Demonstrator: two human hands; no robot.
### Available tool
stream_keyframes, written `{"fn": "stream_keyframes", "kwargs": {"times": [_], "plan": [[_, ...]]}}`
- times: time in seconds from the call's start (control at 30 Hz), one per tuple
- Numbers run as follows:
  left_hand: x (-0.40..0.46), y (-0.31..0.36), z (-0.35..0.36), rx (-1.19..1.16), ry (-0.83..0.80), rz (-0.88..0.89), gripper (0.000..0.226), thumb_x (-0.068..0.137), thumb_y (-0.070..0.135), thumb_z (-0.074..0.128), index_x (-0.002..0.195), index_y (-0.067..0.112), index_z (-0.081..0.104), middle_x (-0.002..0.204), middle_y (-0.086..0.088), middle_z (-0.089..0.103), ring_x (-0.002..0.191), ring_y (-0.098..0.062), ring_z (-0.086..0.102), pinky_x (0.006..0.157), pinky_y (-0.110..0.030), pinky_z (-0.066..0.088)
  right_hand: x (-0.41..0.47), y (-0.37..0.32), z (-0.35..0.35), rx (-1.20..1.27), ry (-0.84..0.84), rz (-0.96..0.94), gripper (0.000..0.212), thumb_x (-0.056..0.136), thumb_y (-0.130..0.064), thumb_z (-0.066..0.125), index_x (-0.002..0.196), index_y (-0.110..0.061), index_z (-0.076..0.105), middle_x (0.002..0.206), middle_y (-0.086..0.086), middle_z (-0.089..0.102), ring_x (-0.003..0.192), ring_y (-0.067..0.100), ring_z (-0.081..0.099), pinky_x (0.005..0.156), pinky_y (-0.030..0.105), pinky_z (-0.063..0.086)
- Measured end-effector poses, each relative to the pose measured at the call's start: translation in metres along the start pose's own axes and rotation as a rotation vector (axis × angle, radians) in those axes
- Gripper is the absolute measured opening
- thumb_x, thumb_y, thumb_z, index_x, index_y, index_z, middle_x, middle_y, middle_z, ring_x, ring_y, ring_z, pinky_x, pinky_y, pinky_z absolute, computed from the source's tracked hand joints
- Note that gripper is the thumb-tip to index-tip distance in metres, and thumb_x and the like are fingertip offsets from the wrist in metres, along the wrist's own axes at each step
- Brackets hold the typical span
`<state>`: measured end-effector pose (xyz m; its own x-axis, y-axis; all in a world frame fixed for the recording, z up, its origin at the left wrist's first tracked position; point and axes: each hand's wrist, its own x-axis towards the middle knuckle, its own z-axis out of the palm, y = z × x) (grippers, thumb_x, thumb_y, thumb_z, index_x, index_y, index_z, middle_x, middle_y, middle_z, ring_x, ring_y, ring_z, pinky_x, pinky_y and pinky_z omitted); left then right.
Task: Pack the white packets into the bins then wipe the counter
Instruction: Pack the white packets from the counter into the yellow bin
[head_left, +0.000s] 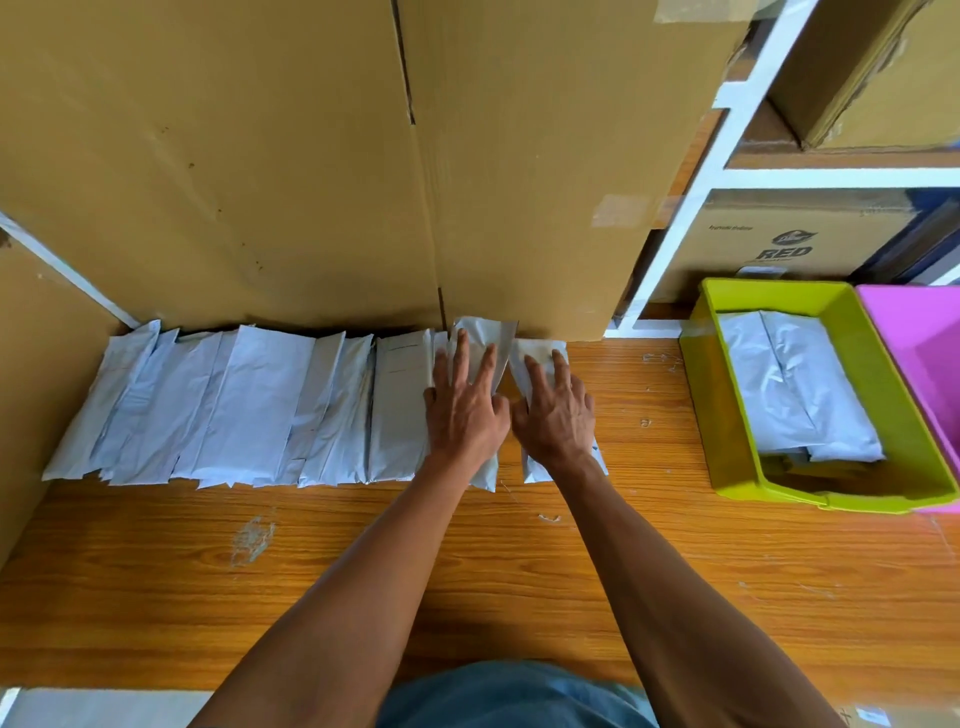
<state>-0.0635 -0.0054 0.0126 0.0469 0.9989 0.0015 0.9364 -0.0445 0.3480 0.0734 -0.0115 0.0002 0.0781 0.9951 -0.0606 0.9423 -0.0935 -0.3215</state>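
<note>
A row of white packets (234, 410), flat, crinkled plastic mailers overlapping like shingles, lies on the wooden counter (519, 571) against a tall cardboard box (311, 156). At the row's right end the left hand (465, 410) rests with straight, spread fingers on one packet (480, 338), and the right hand (556, 413) lies likewise on the last packet (537, 351) just beside it. Further right, a lime-green bin (727, 415) of smooth plastic holds more packets, touching a pink bin (919, 332).

Left hand (464, 410) and right hand (555, 415) press flat on white packets (249, 410).
</note>
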Motion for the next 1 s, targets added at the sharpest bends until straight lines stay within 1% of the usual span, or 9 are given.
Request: {"fn": "stream_keyframes", "kwargs": {"times": [0.07,0.17,0.3,0.4,0.47,0.57,0.67,0.83,1.0], "plan": [[0.001,0.015,-0.001,-0.044,0.007,0.021,0.079,0.102,0.041,0.052,0.169,0.039,0.01,0.176,0.006,-0.018,0.163,-0.032,-0.005,0.124,-0.061,0.03,-0.001,0.006,-0.017,-0.007,0.038,-0.012,0.071,0.099,-0.051,0.052,0.162,-0.033,0.025,0.173,0.011,0.017,0.148,0.038,0.034,0.11,0.053,0.039],[0.002,0.039,-0.003,-0.095,0.02,0.06,0.077,0.103,0.042,0.052,0.169,0.038,0.012,0.177,0.008,-0.013,0.163,-0.031,-0.005,0.123,-0.063,0.029,-0.002,0.022,-0.045,-0.01,0.105,0.013,0.07,0.095,-0.042,0.054,0.161,-0.031,0.03,0.172,0.011,0.022,0.149,0.04,0.032,0.11,0.055,0.039],[-0.003,0.081,0.0,-0.123,0.068,0.126,0.068,0.105,0.044,0.045,0.168,0.032,0.022,0.178,0.001,-0.002,0.163,-0.035,0.006,0.122,-0.061,0.03,-0.007,0.05,-0.075,-0.014,0.199,0.059,0.07,0.089,-0.039,0.053,0.157,-0.029,0.037,0.168,0.012,0.03,0.144,0.043,0.037,0.105,0.056,0.041],[-0.006,0.117,0.008,-0.149,0.111,0.14,0.067,0.104,0.04,0.049,0.167,0.029,0.028,0.178,-0.004,0.007,0.162,-0.035,0.012,0.121,-0.057,0.032,-0.011,0.078,-0.093,-0.039,0.228,0.09,0.071,0.089,-0.04,0.053,0.157,-0.03,0.037,0.169,0.01,0.03,0.145,0.042,0.036,0.104,0.055,0.041],[-0.006,0.142,0.011,-0.176,0.109,0.139,0.069,0.104,0.038,0.053,0.167,0.029,0.027,0.178,-0.004,0.006,0.162,-0.035,0.011,0.12,-0.056,0.035,-0.012,0.1,-0.105,-0.034,0.252,0.1,0.072,0.089,-0.04,0.054,0.158,-0.029,0.038,0.169,0.01,0.031,0.147,0.043,0.035,0.107,0.056,0.04],[-0.006,0.182,0.019,-0.177,0.104,0.148,0.07,0.104,0.041,0.054,0.167,0.031,0.026,0.178,-0.002,0.003,0.161,-0.035,0.01,0.12,-0.054,0.035,-0.014,0.139,-0.123,-0.042,0.255,0.107,0.072,0.093,-0.041,0.056,0.161,-0.03,0.036,0.171,0.01,0.027,0.151,0.043,0.03,0.112,0.058,0.036],[-0.007,0.223,0.029,-0.166,0.09,0.151,0.072,0.103,0.043,0.053,0.168,0.032,0.023,0.178,0.001,0.0,0.162,-0.034,0.007,0.123,-0.056,0.031,-0.013,0.179,-0.142,-0.063,0.249,0.119,0.071,0.096,-0.044,0.054,0.163,-0.031,0.032,0.172,0.01,0.024,0.152,0.043,0.026,0.114,0.058,0.032],[-0.004,0.289,0.042,-0.12,0.074,0.125,0.073,0.1,0.042,0.053,0.167,0.034,0.024,0.178,0.004,-0.003,0.162,-0.032,0.007,0.121,-0.057,0.035,-0.007,0.245,-0.168,-0.058,0.251,0.141,0.073,0.094,-0.041,0.055,0.162,-0.029,0.033,0.172,0.012,0.024,0.152,0.044,0.027,0.113,0.058,0.034],[0.004,0.344,0.057,-0.08,0.003,0.055,0.073,0.101,0.045,0.051,0.167,0.033,0.023,0.178,0.004,-0.008,0.162,-0.035,0.003,0.123,-0.059,0.028,-0.001,0.295,-0.18,-0.076,0.213,0.137,0.074,0.094,-0.045,0.05,0.163,-0.03,0.029,0.173,0.01,0.021,0.153,0.044,0.024,0.113,0.058,0.035]]}}
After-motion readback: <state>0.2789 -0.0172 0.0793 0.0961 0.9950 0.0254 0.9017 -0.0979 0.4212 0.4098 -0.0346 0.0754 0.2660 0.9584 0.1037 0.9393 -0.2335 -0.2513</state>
